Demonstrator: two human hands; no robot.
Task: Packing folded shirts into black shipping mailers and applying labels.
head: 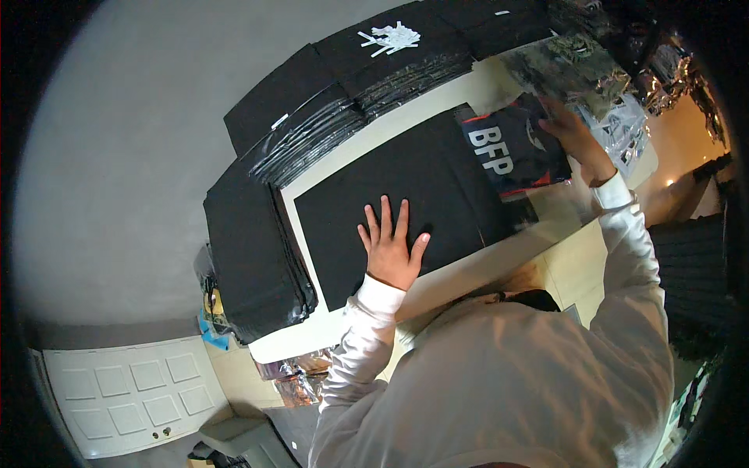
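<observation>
My left hand (393, 253) lies palm down with its fingers spread on a flat black fabric piece (374, 169). It holds nothing. My right hand (576, 140) grips the right edge of a dark folded fabric item (521, 152), perhaps a garment, with large white letters and red trim. Its thumb shows on top, while most of the other fingers are hidden. This folded piece overlaps the right end of the black fabric. Beneath both is a white table (325, 330).
Stacked black packages, some plastic-wrapped (310, 140), line the table's far side and left end (251, 251). White slips (391, 38) are heaped on the far stack. Clear plastic packaging (623, 134) sits beyond my right hand. A white panelled door (137, 395) stands at lower left.
</observation>
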